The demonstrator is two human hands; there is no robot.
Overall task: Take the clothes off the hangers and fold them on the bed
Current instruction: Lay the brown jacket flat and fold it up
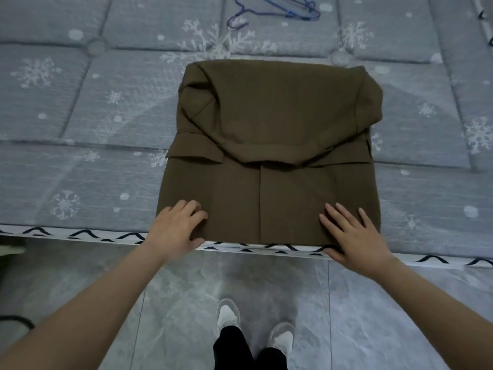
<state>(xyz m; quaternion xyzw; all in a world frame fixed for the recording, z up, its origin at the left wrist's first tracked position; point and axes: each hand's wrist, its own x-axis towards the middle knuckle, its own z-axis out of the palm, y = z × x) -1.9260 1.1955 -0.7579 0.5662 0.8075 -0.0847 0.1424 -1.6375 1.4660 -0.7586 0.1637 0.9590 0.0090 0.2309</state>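
Both grips lie flat, fingers apart: left hand (177,228) and right hand (354,236) press the folded olive-brown woollen jacket (269,145), whose hem at the snowflake-patterned bed (80,129) edge may slide floorward.

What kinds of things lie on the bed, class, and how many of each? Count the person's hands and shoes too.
Brown folded garment: 1
Wire hangers: 2, overlapping, one blue, one purple
Hands: 2, left hand, right hand
Shoes: 2
Total: 7

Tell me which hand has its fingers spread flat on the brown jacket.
The right hand: its fingers lie straight and splayed on the folded olive-brown jacket, while the left hand has its fingers bent at the jacket's near corner.
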